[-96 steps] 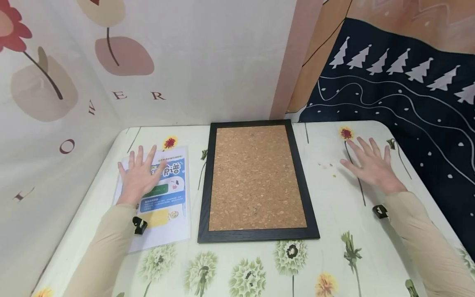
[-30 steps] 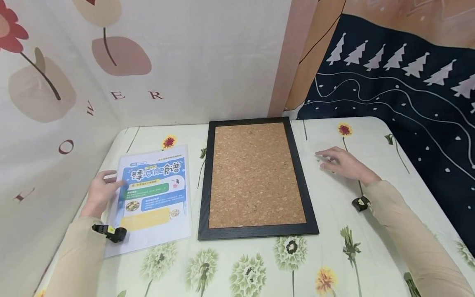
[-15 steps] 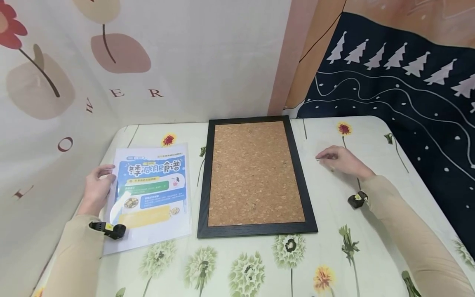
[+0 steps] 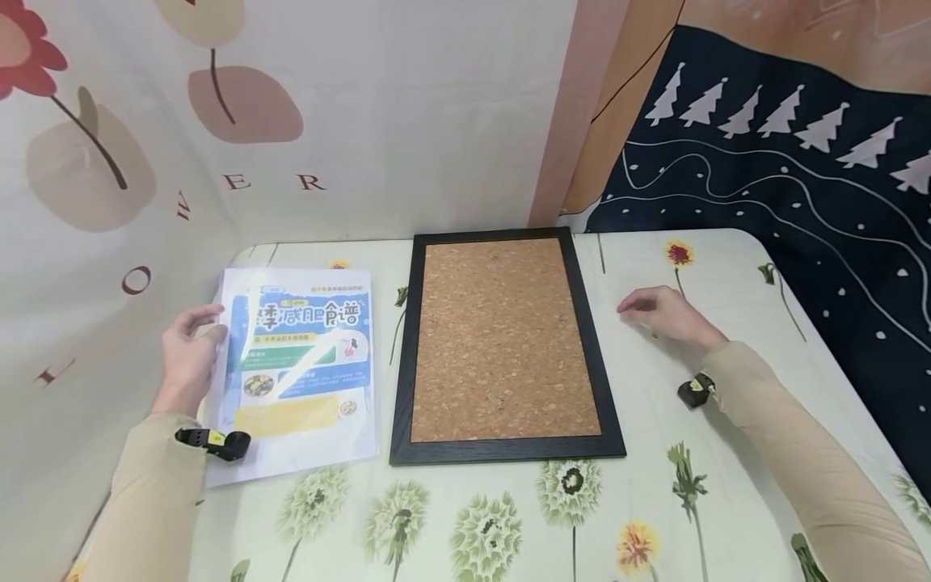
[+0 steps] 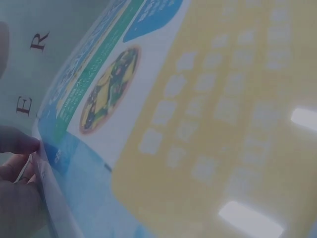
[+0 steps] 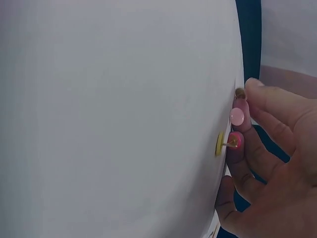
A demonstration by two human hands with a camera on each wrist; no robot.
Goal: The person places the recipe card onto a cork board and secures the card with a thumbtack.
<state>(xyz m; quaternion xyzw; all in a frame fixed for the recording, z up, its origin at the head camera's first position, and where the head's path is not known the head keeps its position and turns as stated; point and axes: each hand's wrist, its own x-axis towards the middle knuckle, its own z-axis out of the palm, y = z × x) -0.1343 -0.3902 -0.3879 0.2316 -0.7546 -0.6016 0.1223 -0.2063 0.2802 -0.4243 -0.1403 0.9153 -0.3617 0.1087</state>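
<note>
My left hand (image 4: 185,360) pinches the left edge of a laminated poster (image 4: 291,449) between thumb and fingers. The poster is printed in blue, green and yellow, and its glossy surface bends and catches light in the left wrist view. Right of the corkboard, my right hand (image 4: 671,315) is low over the table, thumb and index finger brought together. In the right wrist view a brownish thumbtack (image 6: 240,94) sits between those two fingertips. A pink thumbtack (image 6: 237,117) and a yellow thumbtack (image 6: 219,144), its pin sideways, show close by the fingers.
A black-framed corkboard (image 4: 502,339) lies flat at mid-table, between my hands. The table wears a flower-printed cloth (image 4: 436,541). Behind hang a pale curtain (image 4: 407,121) and, at right, a dark cloth with white trees (image 4: 756,194).
Both hands were spread flat earlier. My left hand has moved to the poster's edge, and the poster has shifted up and tilted. My right hand moved left and its fingertips closed together.
</note>
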